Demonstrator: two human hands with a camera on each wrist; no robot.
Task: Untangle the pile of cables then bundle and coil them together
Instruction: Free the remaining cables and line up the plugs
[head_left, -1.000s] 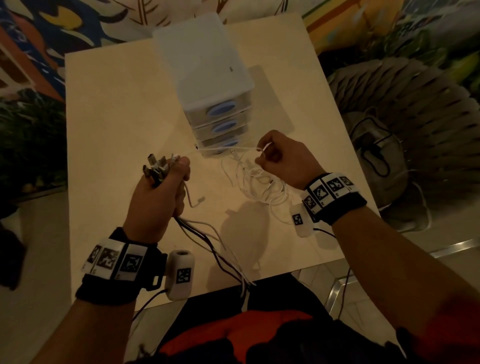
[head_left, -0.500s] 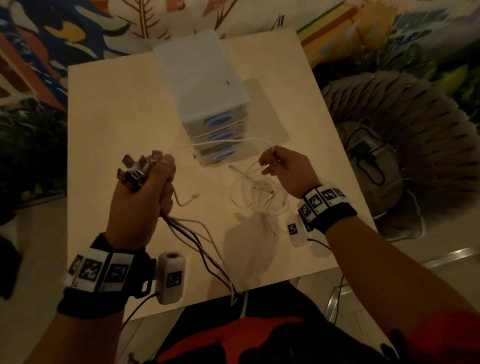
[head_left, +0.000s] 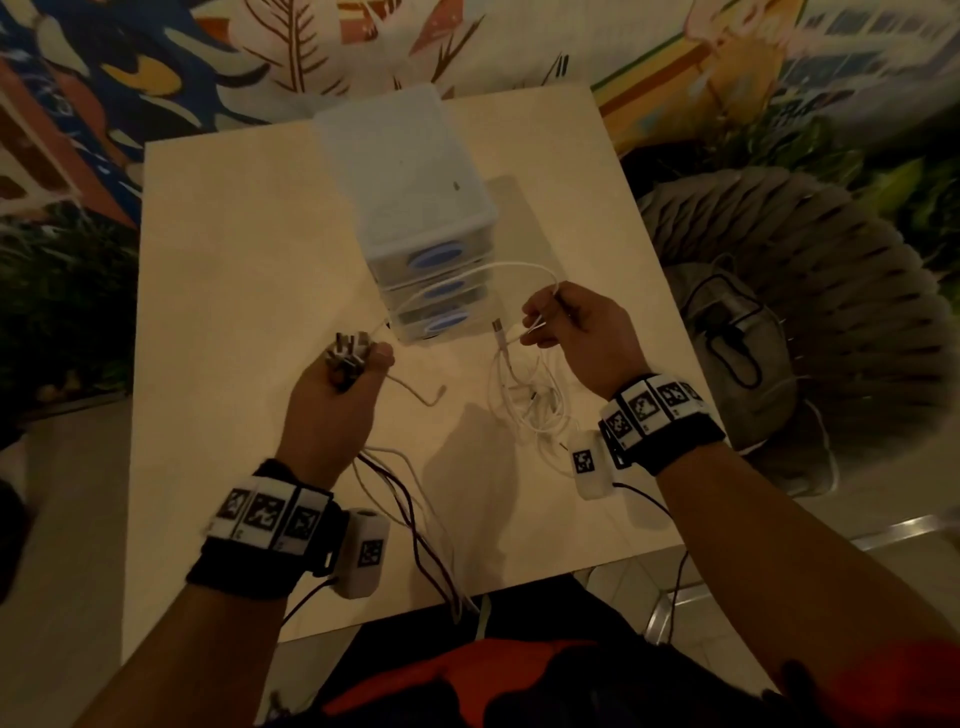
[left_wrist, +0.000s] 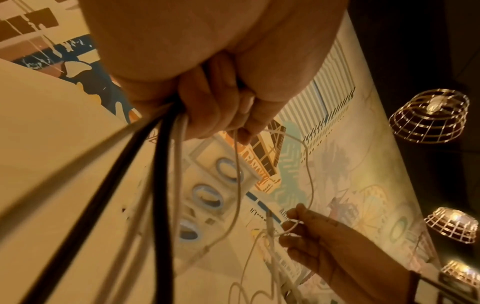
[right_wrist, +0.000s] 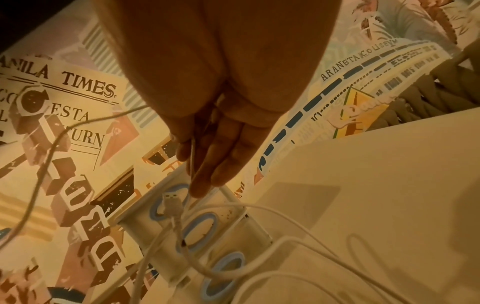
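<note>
Left hand (head_left: 332, 400) fingers clenched round gathered plug ends; right hand (head_left: 576, 327) fingers pinching limp, light white cable (head_left: 498, 270); best gripped near plug.

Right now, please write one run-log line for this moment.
left hand: grips bundle of black and white cables | right hand: pinches thin white cable | white cable tangle: on table

Painted mural wall (head_left: 156, 78), woven chair (head_left: 810, 291), cage lamps (left_wrist: 428, 117).
</note>
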